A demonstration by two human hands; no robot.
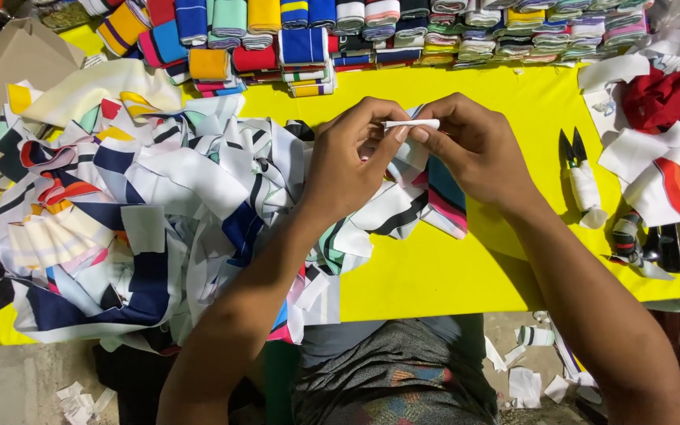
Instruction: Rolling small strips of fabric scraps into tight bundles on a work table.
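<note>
Closest to the camera, down at 6 o'clock, there's the person's lap in grey patterned fabric, and a few white paper scraps (525,386) on the floor (9,378) around 5 o'clock.

Moving up, both forearms come in over a bright yellow table (426,275). The left hand (352,161) and right hand (474,149) meet right about dead center. Both are pinching a small white fabric strip (411,124) between thumb and fingertips, fingers curled in tight, one hand on each end, so the strip sits flat and horizontal just above the table. The other fingers are tucked in loosely, not gripping anything else as far as I can see.

Under and left of the hands, from 7 to 10 o'clock, is a big messy pile of printed fabric pieces (135,212): white, navy, red and yellow stripes all tangled up. A striped piece pokes out right below the right hand.

At 3 o'clock a pair of black thread snips (580,177) with a white wrapped handle lies on the table, well apart from the hands. Past that, more red and white cloth scraps (663,134).

Farthest out, along 11 to 1 o'clock, rows of folded colourful ribbed fabric stacks (371,35). A brown cardboard piece (1,94) sits at 10 o'clock.
</note>
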